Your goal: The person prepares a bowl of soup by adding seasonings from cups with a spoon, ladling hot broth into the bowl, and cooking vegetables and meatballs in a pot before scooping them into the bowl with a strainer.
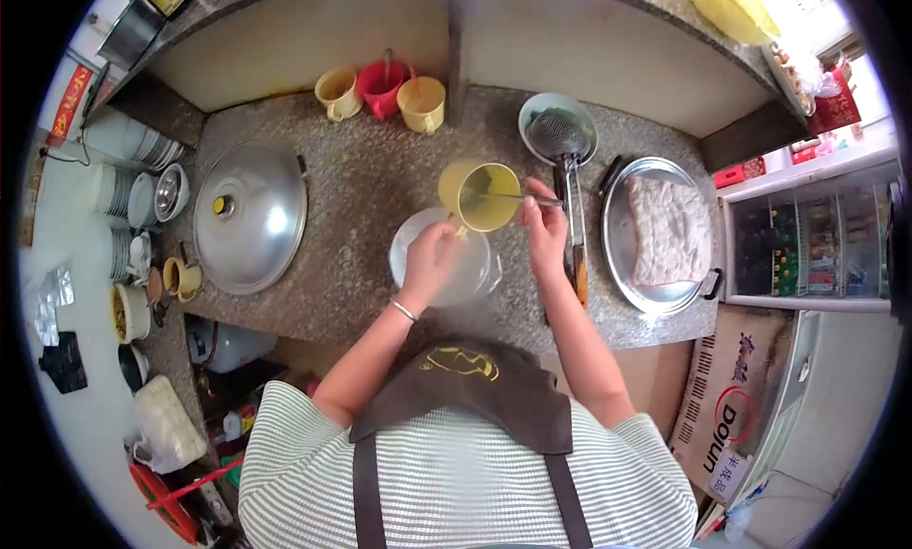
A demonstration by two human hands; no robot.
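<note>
A yellow mug [452, 194] is tilted toward me above the counter, its handle gripped by my left hand [433, 261]. My right hand [546, 236] pinches a slim metal spoon [508, 197], whose far end reaches into the mug. Whatever the mug contains is hard to make out. Below the mug and partly behind my left hand, a pale round bowl [406, 247] rests on the counter, blurred and partly hidden.
A domed metal lid [255, 240] lies left. Behind are two cream mugs [338, 93] [421, 105] and a red mug [383, 86]. To the right are a strainer [559, 134] over a bowl and a metal tray [622, 264] bearing a folded white cloth [668, 231].
</note>
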